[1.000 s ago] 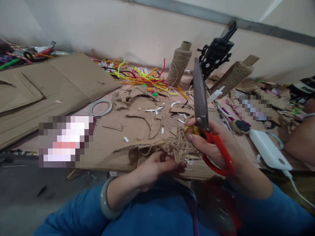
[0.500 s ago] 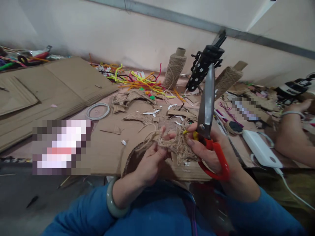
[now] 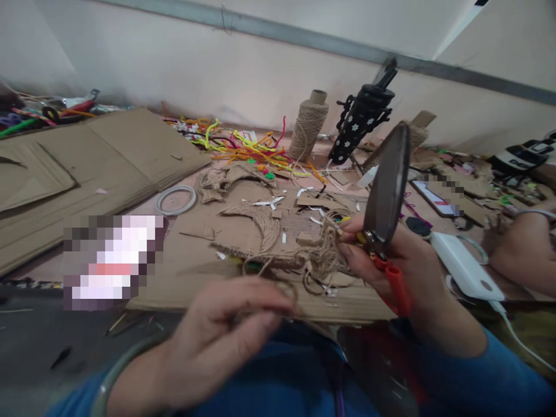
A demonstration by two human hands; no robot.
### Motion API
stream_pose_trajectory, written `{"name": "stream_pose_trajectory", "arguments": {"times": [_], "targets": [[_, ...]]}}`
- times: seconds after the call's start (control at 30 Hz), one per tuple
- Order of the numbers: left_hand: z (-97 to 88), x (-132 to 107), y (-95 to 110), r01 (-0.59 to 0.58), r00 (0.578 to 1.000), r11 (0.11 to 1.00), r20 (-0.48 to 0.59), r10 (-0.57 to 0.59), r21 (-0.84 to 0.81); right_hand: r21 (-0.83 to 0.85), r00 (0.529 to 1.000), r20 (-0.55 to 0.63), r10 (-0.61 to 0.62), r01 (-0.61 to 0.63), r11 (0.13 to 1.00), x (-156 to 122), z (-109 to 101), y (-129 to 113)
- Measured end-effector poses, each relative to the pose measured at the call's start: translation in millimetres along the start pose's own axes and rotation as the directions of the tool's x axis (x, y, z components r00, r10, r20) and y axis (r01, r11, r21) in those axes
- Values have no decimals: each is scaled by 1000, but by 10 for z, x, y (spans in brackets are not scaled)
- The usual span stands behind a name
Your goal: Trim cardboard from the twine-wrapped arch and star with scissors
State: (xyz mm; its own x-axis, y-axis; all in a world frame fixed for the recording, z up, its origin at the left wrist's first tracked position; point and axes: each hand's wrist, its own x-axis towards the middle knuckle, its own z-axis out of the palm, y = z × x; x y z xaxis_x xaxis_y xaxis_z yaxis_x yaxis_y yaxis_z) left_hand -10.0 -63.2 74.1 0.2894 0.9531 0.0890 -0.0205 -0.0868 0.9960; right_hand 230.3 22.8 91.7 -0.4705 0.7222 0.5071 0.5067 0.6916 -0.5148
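My right hand [image 3: 391, 260] is closed round red-handled scissors [image 3: 386, 191], blades together and pointing up. The same hand's fingertips pinch a tangle of jute twine [image 3: 319, 260]. My left hand [image 3: 217, 341] is low and near the camera, blurred, fingers pinched on a strand of that twine running to the tangle. Below the twine lies a flat cardboard sheet [image 3: 186, 255] with a twine-covered curved cardboard piece [image 3: 260, 220] on it.
Two jute spools [image 3: 308, 124] stand at the back beside a black flowered bottle [image 3: 360, 124]. Coloured pipe cleaners [image 3: 247, 145], a tape ring [image 3: 176, 200], a white power bank [image 3: 463, 263] and cardboard sheets [image 3: 87, 156] lie around. Another person's arm [image 3: 521, 249] rests at the right.
My left hand has pulled back toward me, drawing a twine strand out of the tangle. The scissors have tilted to the right in my right hand.
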Motion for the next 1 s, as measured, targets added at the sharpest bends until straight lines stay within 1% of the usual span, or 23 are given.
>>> {"name": "stream_pose_trajectory", "arguments": {"times": [0.03,0.07,0.1,0.13,0.17,0.2,0.23,0.27,0.33,0.37,0.4,0.47,0.53,0.6,0.67,0.77,0.87,0.93,1.0], "targets": [[-72,69,53,-9,993,997,-120,18,81,-6,1000,14,-24,24,1000,13,-21,-7],[-134,166,93,14,976,988,-218,20,155,-8,998,29,-58,58,998,31,-41,-16],[-186,283,120,22,963,977,-267,36,213,-12,995,60,-84,85,996,50,-62,-26],[-226,406,135,18,964,969,-261,49,248,-17,989,95,-112,114,993,72,-82,-37],[-254,526,139,19,970,967,-241,45,256,-23,983,127,-136,140,990,92,-101,-48],[-271,633,135,43,983,965,-182,5,259,-27,977,143,-156,161,987,110,-116,-56],[-279,720,124,71,995,962,-85,-50,264,-30,974,150,-167,174,984,123,-127,-60],[-278,784,108,74,997,962,1,-77,262,-34,975,143,-171,177,984,131,-134,-60],[-261,847,66,77,980,970,160,-115,230,-52,983,96,-156,162,985,127,-134,-47],[-246,854,43,82,968,977,216,-125,196,-67,988,79,-134,139,988,117,-128,-35],[-228,850,22,98,956,983,260,-136,152,-80,992,60,-112,117,990,104,-120,-22],[-181,828,-11,161,934,986,315,-167,47,-83,998,21,-62,63,995,74,-100,2],[-125,804,-29,223,924,972,334,-187,-72,-45,1000,0,-13,13,999,43,-80,21],[-72,786,-32,262,924,948,329,-194,-178,-17,1000,-3,25,-25,1000,17,-63,35],[-34,773,-26,278,928,933,317,-198,-230,-12,999,11,41,-41,999,-1,-53,44],[-6,756,-13,273,932,935,304,-199,-225,-12,999,5,43,-42,999,-7,-51,46],[25,751,-11,273,936,928,292,-196,-252,-39,999,29,34,-33,999,15,-57,26],[57,755,-15,312,929,911,289,-232,-271,-43,999,48,9,-7,999,43,-55,4],[87,761,-16,354,918,905,273,-289,-235,-26,998,60,-28,30,999,76,-50,-22]]}}
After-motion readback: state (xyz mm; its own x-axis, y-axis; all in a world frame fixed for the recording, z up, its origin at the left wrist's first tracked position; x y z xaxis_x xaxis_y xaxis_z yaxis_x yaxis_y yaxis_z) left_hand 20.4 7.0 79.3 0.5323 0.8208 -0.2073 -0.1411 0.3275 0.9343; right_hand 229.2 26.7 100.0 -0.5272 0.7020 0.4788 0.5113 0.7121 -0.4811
